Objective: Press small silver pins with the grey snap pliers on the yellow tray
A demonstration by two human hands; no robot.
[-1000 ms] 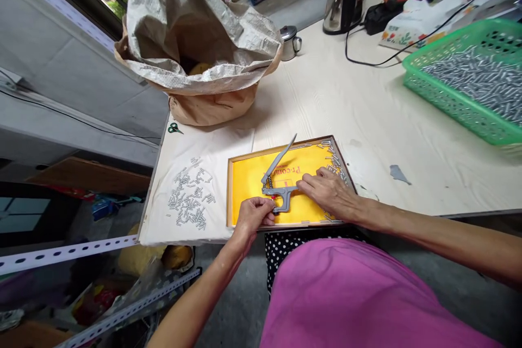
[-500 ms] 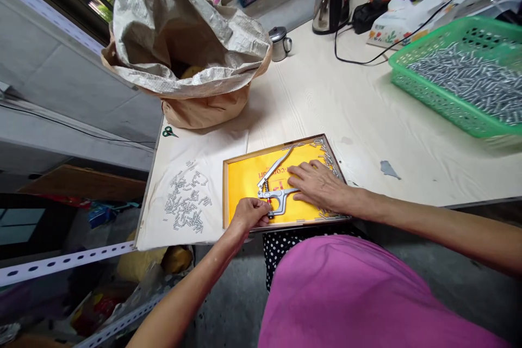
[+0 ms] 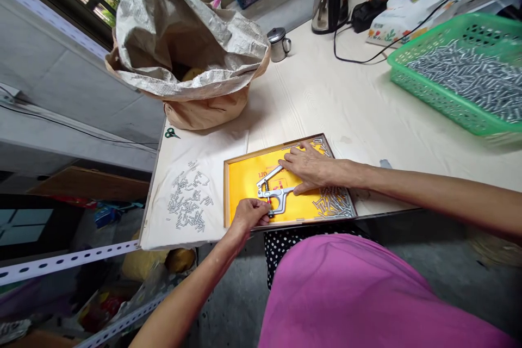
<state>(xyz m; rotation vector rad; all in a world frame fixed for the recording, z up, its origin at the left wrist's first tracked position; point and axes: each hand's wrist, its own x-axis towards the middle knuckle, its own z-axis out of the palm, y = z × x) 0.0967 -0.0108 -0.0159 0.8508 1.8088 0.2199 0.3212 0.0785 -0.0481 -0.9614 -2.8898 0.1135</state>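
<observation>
Hand-press pliers [image 3: 278,193] with pale metal handles lie spread in a shallow yellow-lined tray [image 3: 243,174]. My right hand [image 3: 308,167] spans their handles, fingers over the upper one and thumb by the lower. At the jaw end, the fingers of my left hand [image 3: 252,213] are pinched together close to the red-tipped die; whatever small piece they hold is hidden. Several small metal springs or pins [image 3: 334,202] are heaped along the tray's right side. On the table to the left is a scattered pile of similar small metal pieces [image 3: 188,201].
A large woven sack [image 3: 204,109] stands open at the back left, with green-handled scissors [image 3: 171,133] near it. Behind are a lidded metal cup [image 3: 279,46] and a kettle [image 3: 332,0]. A green basket [image 3: 440,95] of metal pieces sits at the right.
My right hand has moved up and left from over the tray's right side onto the pliers' handles, uncovering the metal pieces there. My left hand stays at the jaw.
</observation>
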